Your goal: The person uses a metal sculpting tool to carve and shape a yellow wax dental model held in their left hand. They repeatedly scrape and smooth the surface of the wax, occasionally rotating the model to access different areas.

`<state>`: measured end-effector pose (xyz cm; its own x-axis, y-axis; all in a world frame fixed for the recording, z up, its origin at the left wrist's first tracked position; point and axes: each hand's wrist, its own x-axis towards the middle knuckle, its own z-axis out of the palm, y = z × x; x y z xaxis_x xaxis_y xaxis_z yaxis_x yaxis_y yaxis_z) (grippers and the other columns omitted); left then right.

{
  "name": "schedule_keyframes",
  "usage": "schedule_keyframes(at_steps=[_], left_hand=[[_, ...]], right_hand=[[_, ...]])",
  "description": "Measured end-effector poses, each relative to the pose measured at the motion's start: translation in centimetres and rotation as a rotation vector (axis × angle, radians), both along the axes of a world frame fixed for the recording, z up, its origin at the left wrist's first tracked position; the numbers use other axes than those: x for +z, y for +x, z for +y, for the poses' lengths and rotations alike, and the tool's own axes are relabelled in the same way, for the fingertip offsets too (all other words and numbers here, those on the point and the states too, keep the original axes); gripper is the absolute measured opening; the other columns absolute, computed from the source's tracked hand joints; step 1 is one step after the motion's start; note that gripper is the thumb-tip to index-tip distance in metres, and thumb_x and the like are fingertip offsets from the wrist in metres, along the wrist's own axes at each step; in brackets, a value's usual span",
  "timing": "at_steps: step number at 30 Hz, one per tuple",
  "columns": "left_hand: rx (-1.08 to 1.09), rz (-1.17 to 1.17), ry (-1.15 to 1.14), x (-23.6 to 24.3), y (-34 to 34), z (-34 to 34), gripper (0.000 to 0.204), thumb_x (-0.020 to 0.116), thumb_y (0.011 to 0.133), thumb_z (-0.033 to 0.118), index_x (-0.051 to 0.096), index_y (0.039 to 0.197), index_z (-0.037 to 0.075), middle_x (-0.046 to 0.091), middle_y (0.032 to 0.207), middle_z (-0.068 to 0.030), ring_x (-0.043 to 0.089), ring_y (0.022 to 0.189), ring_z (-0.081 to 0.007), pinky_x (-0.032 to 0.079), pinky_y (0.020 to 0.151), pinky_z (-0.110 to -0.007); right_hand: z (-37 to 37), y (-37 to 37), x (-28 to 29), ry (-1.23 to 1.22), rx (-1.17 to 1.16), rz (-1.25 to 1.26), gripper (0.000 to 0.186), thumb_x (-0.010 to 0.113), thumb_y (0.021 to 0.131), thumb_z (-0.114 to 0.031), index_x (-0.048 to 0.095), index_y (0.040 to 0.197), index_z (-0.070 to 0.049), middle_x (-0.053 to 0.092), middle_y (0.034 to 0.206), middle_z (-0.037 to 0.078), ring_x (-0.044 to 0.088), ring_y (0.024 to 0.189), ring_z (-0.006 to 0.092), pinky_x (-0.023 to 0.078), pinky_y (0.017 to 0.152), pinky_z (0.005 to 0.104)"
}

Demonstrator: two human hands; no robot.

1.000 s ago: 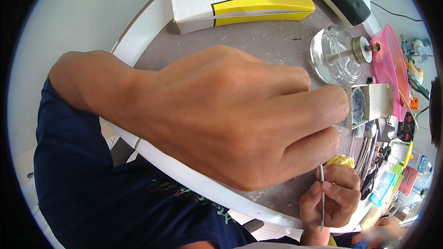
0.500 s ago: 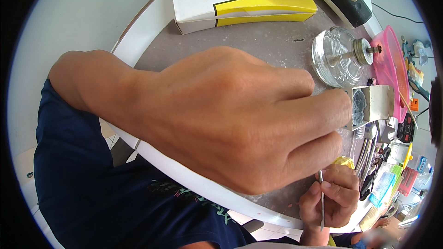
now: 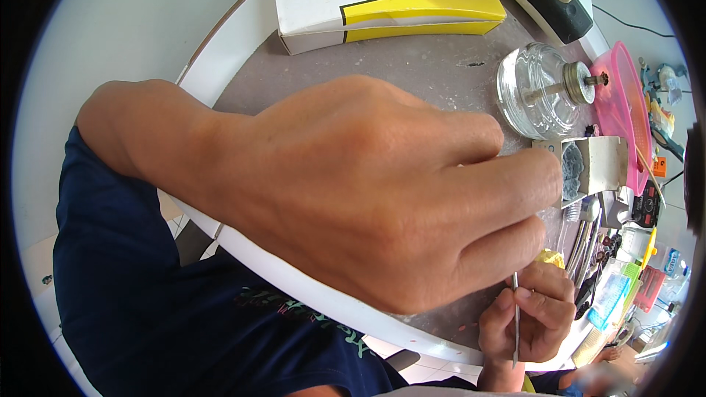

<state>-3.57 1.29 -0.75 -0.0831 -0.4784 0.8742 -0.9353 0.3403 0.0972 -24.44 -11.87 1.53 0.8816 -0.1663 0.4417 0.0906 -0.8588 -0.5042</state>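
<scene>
My left hand [image 3: 382, 198] fills the middle of the view, back up, its fingers bent. Its thumb and fingertips are hidden, so whatever it may hold does not show. Just below its lowest visible finger, my right hand [image 3: 540, 316] pinches a slim, pointed metal carving tool [image 3: 516, 331]. One end of the tool meets the edge of the left hand and the point faces down. Behind the right hand's fingers shows a bit of crumpled yellow material [image 3: 550, 257].
On the grey tabletop [image 3: 257, 77] lies a white and yellow cardboard box [image 3: 419, 11]. A glass spirit lamp [image 3: 537, 95] stands beside a pink basket [image 3: 625, 103]. A small open carton [image 3: 572, 169] holds grey-blue stuff. Several metal tools [image 3: 586, 250] lie near my right hand.
My right hand and the carving tool have shifted very slightly to the right. The left hand has barely moved, and the things around are as before.
</scene>
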Motion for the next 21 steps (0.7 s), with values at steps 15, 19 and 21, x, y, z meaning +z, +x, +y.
schedule_keyframes(at_steps=[15, 19, 21], left_hand=[[0.014, -0.041, 0.14, 1.0, 0.5, 0.9, 0.019, 0.066, 0.053, 0.01, 0.055, 0.066, 0.001, 0.052, 0.072, -0.0086, 0.051, 0.051, -0.0134, 0.033, 0.036, -0.02], [0.062, -0.095, 0.234, 1.2, 0.9, 1.4, 0.02, 0.069, 0.057, 0.007, 0.059, 0.073, 0.001, 0.055, 0.077, -0.0093, 0.051, 0.051, -0.0125, 0.034, 0.036, -0.02], [0.093, -0.11, 0.26, 1.2, 0.9, 1.5, 0.022, 0.07, 0.059, 0.008, 0.06, 0.077, 0.001, 0.056, 0.078, -0.009, 0.052, 0.052, -0.0121, 0.036, 0.037, -0.02]], right_hand=[[-0.5, -0.7, -0.2, 0.06, -0.027, -0.094, 0.017, 0.061, 0.087, -0.009, 0.048, 0.099, -0.006, 0.059, 0.087, 0.013, 0.057, 0.079, 0.0204, 0.047, 0.071, 0.0312], [-1.7, -0.4, 0.8, -0.003, -0.175, -0.214, 0.012, 0.055, 0.092, -0.008, 0.048, 0.101, -0.003, 0.059, 0.088, 0.015, 0.056, 0.079, 0.0202, 0.045, 0.072, 0.0306], [-3.1, 0.3, 2.1, -0.046, -0.232, -0.247, 0.011, 0.054, 0.092, -0.006, 0.05, 0.103, -0.003, 0.06, 0.088, 0.015, 0.057, 0.076, 0.0189, 0.045, 0.07, 0.0293]])
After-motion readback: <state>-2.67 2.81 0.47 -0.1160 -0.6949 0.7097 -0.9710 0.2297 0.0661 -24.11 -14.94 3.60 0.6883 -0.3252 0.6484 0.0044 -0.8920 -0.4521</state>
